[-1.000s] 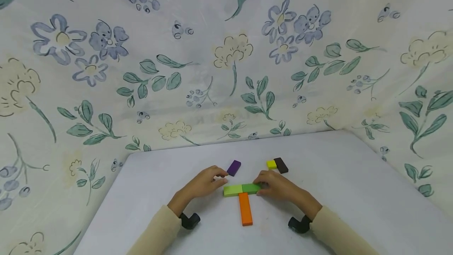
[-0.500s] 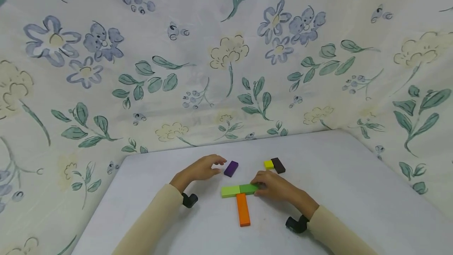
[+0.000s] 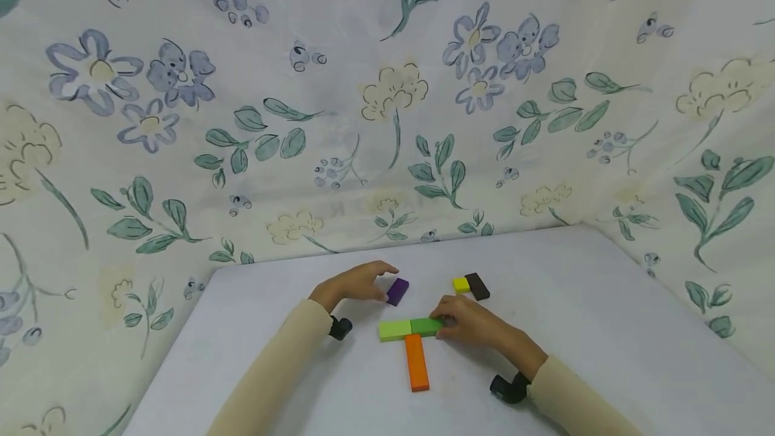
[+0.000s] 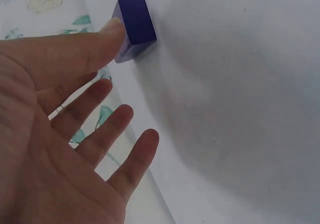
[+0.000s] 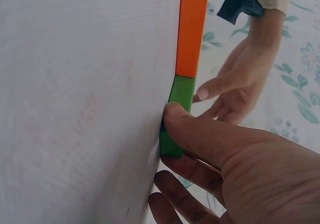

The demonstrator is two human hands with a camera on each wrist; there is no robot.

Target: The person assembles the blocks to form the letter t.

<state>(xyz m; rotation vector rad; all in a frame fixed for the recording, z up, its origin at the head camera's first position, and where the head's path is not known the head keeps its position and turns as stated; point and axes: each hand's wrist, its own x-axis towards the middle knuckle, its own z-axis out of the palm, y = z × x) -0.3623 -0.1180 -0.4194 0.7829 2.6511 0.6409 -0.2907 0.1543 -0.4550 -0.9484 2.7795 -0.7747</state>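
Observation:
In the head view my left hand (image 3: 356, 282) is at the purple block (image 3: 398, 292), its thumb at the block's near left side and its fingers reaching over the far side. The left wrist view has the thumb overlapping the purple block (image 4: 136, 21), the other fingers spread; contact is unclear. My right hand (image 3: 471, 321) pinches the right end of the green block (image 3: 424, 326) between thumb and finger. Against that block's left end lies a light green block (image 3: 395, 330). An orange block (image 3: 416, 363) runs toward me from below their join, forming a T.
Behind my right hand, a small yellow block (image 3: 461, 284) touches a dark brown block (image 3: 477, 286). All the blocks lie on a white table (image 3: 545, 274). A floral-patterned cloth (image 3: 339, 133) hangs behind and beside the table. Each wrist wears a black camera mount (image 3: 510, 387).
My left hand has left the light green block's side and moved away from me, then right, to the purple block. The right hand keeps its hold on the green block.

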